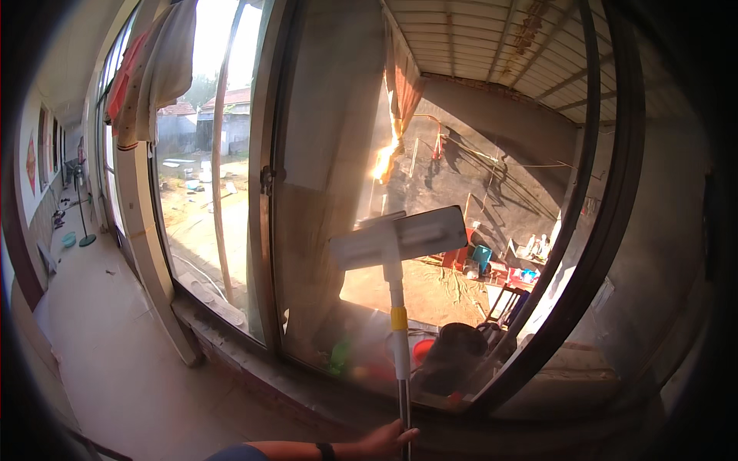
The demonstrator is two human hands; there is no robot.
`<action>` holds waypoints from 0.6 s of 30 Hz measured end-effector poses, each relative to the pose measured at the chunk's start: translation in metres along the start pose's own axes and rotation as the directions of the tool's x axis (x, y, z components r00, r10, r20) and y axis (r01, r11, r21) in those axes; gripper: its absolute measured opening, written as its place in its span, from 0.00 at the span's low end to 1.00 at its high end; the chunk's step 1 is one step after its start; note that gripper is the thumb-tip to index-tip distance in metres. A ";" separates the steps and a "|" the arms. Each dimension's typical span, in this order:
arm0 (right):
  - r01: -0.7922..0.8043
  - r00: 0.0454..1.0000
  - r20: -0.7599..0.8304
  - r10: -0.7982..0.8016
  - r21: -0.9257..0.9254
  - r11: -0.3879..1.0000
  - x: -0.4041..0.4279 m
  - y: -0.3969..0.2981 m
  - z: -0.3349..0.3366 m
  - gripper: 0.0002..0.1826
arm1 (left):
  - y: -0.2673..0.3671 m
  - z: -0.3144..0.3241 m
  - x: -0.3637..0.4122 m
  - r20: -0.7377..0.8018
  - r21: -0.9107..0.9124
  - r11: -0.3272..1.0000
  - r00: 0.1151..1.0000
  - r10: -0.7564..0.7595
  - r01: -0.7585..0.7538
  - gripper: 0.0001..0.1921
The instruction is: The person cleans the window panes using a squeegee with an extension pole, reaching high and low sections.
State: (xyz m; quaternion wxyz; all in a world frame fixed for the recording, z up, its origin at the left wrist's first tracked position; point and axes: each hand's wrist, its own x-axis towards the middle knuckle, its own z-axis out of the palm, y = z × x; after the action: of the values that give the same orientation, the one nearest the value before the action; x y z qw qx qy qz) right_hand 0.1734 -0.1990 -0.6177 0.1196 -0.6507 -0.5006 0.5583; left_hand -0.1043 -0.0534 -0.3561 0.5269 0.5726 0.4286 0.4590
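Observation:
My left hand (381,442), with a dark band at the wrist, grips the metal pole (404,397) of a window-cleaning mop at the bottom of the view. The pole rises upright through a yellow collar (399,318) to a flat, pale rectangular mop head (429,233). That head is slightly tilted and blurred, in front of a dusty sliding window pane (323,230). Whether it touches the glass I cannot tell. A narrow strip, perhaps a squeegee blade, shows behind its upper edge. My right hand is out of view.
A dark window frame (602,230) curves down on the right, above a sill (259,374). Clothes (167,63) hang at upper left. Along the corridor stand a fan (86,239) and a teal basin (68,239). Beyond the glass are a red basin (422,350) and a tied curtain (402,92).

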 end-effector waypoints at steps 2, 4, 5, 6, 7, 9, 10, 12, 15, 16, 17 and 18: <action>0.015 1.000 -0.001 -0.015 -0.025 1.000 0.004 -0.015 0.008 0.15 | 0.014 -0.017 0.005 0.021 0.021 1.000 1.000 -0.020 0.019 0.14; 0.101 0.994 -0.022 -0.103 -0.073 0.992 0.026 -0.044 0.018 0.15 | 0.034 -0.040 0.027 -0.016 -0.014 1.000 1.000 -0.024 0.024 0.15; 0.163 0.985 -0.048 -0.168 -0.101 0.982 0.042 -0.062 0.024 0.15 | 0.053 -0.050 0.041 -0.081 -0.088 0.995 0.996 0.046 -0.053 0.15; 0.245 0.962 -0.087 -0.259 -0.146 0.958 0.059 -0.088 0.030 0.16 | 0.056 -0.073 0.065 -0.071 -0.001 0.975 0.973 0.222 -0.222 0.14; 0.309 0.896 -0.244 -0.372 -0.259 0.915 0.036 -0.148 0.033 0.17 | 0.088 -0.081 0.079 -0.140 0.081 0.952 0.942 0.304 -0.295 0.15; 0.481 0.839 -0.134 -0.528 -0.273 0.833 0.085 -0.178 0.038 0.22 | 0.135 -0.103 0.106 -0.230 0.316 0.833 0.816 0.531 -0.453 0.13; 0.493 0.853 -0.108 -0.510 -0.153 0.857 0.061 -0.246 0.030 0.27 | 0.184 -0.107 0.100 -0.282 -0.070 0.936 0.907 0.312 -0.344 0.11; 0.544 0.824 0.011 -0.566 -0.295 0.786 0.028 -0.316 0.031 0.32 | 0.214 -0.143 0.113 -0.391 -0.006 0.907 0.836 0.386 -0.422 0.10; 0.632 0.745 -0.049 -0.666 -0.269 0.727 0.036 -0.323 0.056 0.34 | 0.207 -0.195 0.124 -0.498 0.060 0.882 0.752 0.432 -0.467 0.11; 0.608 0.776 -0.063 -0.627 -0.184 0.772 0.041 -0.306 0.059 0.35 | 0.197 -0.203 0.127 -0.510 0.043 0.888 0.754 0.414 -0.459 0.11; 0.585 0.803 -0.069 -0.592 -0.096 0.805 0.045 -0.290 0.062 0.36 | 0.172 -0.218 0.139 -0.483 0.074 0.885 0.760 0.435 -0.460 0.11; 0.576 0.806 -0.104 -0.582 -0.086 0.813 0.050 -0.272 0.064 0.36 | 0.157 -0.225 0.136 -0.498 0.080 0.920 0.784 0.371 -0.384 0.11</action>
State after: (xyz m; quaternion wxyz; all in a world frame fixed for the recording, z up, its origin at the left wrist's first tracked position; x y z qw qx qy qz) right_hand -0.0279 -0.0575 -0.4758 0.2988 -0.5036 -0.6805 0.4405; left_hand -0.2942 0.1137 -0.1846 0.3013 0.5000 0.4221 0.6935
